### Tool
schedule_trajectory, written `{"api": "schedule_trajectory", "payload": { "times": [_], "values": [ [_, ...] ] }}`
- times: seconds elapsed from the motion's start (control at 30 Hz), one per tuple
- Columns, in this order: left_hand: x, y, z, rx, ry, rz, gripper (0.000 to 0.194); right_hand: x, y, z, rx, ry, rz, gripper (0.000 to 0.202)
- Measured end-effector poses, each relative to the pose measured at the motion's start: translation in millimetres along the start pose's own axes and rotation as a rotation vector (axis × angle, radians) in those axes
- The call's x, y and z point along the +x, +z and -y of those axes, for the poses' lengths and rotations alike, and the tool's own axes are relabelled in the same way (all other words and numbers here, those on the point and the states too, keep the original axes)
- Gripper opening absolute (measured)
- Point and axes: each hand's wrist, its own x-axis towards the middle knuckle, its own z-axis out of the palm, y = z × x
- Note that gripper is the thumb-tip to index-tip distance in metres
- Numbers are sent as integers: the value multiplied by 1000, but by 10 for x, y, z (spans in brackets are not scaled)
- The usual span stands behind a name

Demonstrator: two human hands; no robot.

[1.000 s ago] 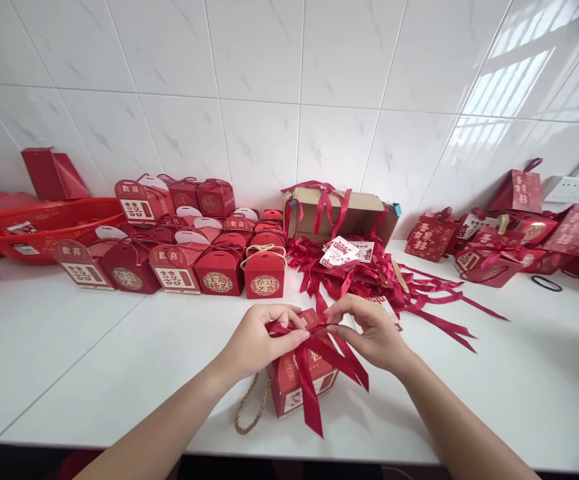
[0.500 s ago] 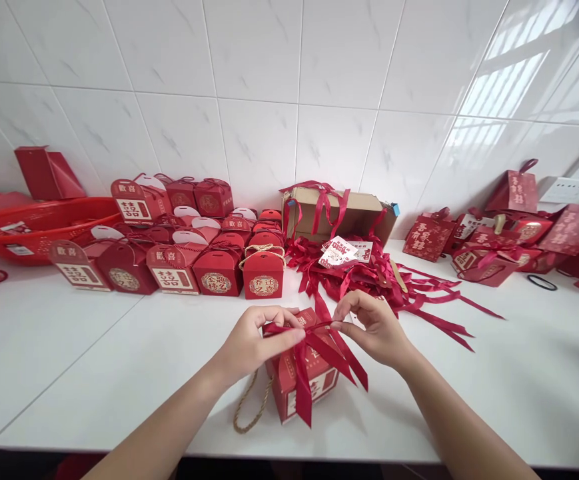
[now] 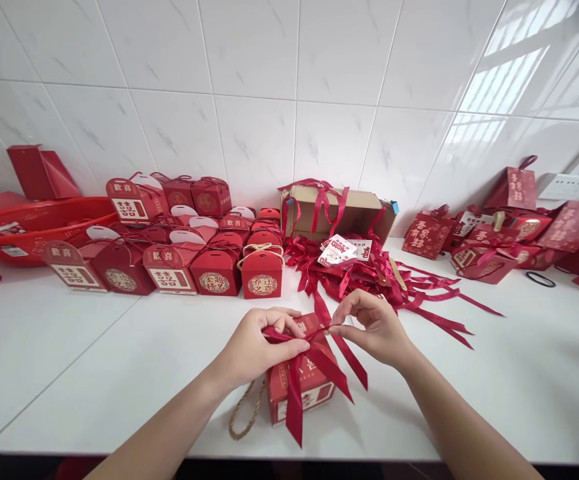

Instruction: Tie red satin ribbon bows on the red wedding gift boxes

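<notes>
A red box (image 3: 302, 377) with a gold rope handle (image 3: 246, 412) at its left side stands near the table's front edge. Dark red ribbon (image 3: 295, 403) lies over its top, with loose tails hanging down the front. My left hand (image 3: 265, 340) pinches the ribbon above the box's left part, thumb against fingers. On the right, my right hand (image 3: 364, 325) pinches a thin, twisted part of the ribbon between thumb and fingertips. Part of the box top is hidden behind the ribbon and my left hand.
Rows of red boxes (image 3: 170, 270) stand at the back left, beside a red basket (image 3: 49, 223). Behind my hands lies a heap of ribbons (image 3: 369, 277) with tags, before an open cardboard box (image 3: 356, 212). More red gift boxes (image 3: 426, 235) and a black ring (image 3: 540, 279) are at the right.
Both hands have shifted slightly and still pinch the ribbon. The box has turned a little, and a ribbon tail at the front hangs lower and further left.
</notes>
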Motion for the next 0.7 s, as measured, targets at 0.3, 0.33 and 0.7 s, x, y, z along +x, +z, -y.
{"api": "schedule_trajectory", "payload": {
  "times": [0.3,0.33,0.7],
  "values": [
    [-13,-28,25,-30,72,-9,50,50,-16,-76,115,10,-22,33],
    [-13,-47,29,-32,68,16,43,51,-17,-83,125,13,-12,33],
    [-11,-57,76,-105,61,62,42,25,-9,-53,169,2,64,29]
  ]
}}
